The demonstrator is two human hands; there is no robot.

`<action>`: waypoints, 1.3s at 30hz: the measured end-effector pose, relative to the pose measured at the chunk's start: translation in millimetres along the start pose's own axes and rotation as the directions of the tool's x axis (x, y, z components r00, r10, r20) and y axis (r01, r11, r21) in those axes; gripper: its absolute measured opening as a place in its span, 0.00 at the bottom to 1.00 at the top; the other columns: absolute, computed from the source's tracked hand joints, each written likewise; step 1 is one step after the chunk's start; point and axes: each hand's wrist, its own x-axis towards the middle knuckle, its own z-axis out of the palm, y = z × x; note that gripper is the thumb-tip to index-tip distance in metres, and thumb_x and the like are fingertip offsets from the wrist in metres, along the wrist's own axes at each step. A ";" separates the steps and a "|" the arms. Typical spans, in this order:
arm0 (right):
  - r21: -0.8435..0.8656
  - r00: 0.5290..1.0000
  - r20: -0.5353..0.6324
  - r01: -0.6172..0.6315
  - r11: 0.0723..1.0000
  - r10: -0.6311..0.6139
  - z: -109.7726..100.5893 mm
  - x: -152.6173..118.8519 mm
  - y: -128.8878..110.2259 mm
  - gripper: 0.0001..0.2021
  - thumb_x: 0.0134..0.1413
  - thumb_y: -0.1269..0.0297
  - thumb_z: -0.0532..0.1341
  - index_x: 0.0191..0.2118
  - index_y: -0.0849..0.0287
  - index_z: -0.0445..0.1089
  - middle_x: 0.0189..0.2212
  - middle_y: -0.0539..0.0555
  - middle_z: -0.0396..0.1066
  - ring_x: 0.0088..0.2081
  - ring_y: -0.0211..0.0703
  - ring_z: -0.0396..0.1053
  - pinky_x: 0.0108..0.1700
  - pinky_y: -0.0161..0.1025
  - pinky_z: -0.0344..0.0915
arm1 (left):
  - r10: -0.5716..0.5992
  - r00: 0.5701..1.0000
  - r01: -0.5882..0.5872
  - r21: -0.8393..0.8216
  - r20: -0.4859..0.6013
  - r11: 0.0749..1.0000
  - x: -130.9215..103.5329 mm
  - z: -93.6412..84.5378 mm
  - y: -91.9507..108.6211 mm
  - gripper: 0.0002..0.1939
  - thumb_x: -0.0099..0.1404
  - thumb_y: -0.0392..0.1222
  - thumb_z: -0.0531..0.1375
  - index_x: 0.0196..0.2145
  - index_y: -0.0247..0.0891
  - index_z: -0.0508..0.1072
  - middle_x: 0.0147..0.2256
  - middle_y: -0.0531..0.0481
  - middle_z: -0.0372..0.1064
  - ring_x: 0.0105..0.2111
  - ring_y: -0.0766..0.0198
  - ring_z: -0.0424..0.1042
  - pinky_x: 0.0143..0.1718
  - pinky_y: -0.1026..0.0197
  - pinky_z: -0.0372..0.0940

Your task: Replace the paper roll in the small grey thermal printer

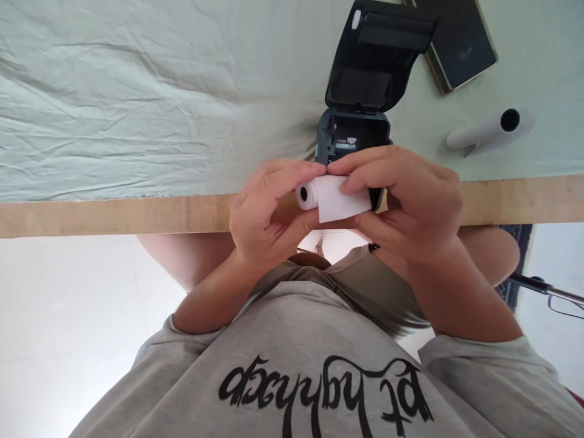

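Pale green wrinkled cloth [182, 61] covered most of the long bench [114, 216], whose light wooden edge lay bare on the near side. Near that edge stood a compact black and slate-blue plastic device [360, 97], apparently a printer, with its hinged lid [374, 64] thrown back and its bay [367, 131] exposed. The right hand [406, 201] was partly closed, fingers above and thumb below, on the right part of a small white paper roll [335, 188]; the left hand [274, 213] formed a lighter pinch at the opposite end. A flat, dark, rectangular slab with a pale rim [465, 45] lay right of the lid, partly hidden by it. A second white roll with a black core [486, 131] lay on the cloth, apart from both hands. The held roll lay crosswise in front of the bay; whether it touched the device could not be told. Its loose end [340, 210] hung flat toward the body. Sound handling, in judgement, called for level support at both ends, light pressure against creasing or slipped windings, and a squarely aligned loose end. The dark core opening [304, 193] faced left, unobstructed.
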 end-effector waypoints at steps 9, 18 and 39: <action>0.016 0.998 -0.022 0.057 0.998 -0.057 3.5 -2.7 1.3 0.05 0.60 0.71 0.67 0.37 0.54 0.73 0.43 0.49 0.81 0.40 0.34 0.79 0.40 0.35 0.79 | 0.136 0.989 -0.116 0.245 -0.067 0.963 -5.5 1.6 -4.4 0.25 0.74 0.51 0.65 0.66 0.62 0.69 0.55 0.59 0.80 0.47 0.58 0.84 0.43 0.54 0.84; -0.033 1.000 -0.003 0.018 0.999 -0.018 4.0 -4.2 -2.8 0.08 0.60 0.73 0.64 0.35 0.50 0.71 0.42 0.47 0.82 0.40 0.38 0.81 0.38 0.40 0.78 | 0.105 0.992 -0.087 0.231 -0.067 0.969 -3.7 3.3 -3.6 0.15 0.77 0.54 0.61 0.58 0.54 0.75 0.49 0.56 0.83 0.43 0.59 0.84 0.40 0.55 0.83; -0.013 0.998 -0.057 0.031 0.999 -0.032 -6.4 -2.0 9.9 0.08 0.55 0.69 0.68 0.38 0.50 0.72 0.37 0.46 0.83 0.37 0.43 0.83 0.37 0.41 0.78 | -0.032 0.990 0.021 0.085 0.137 0.996 -3.6 0.0 -11.1 0.21 0.76 0.55 0.61 0.63 0.56 0.65 0.53 0.53 0.77 0.52 0.56 0.79 0.51 0.47 0.78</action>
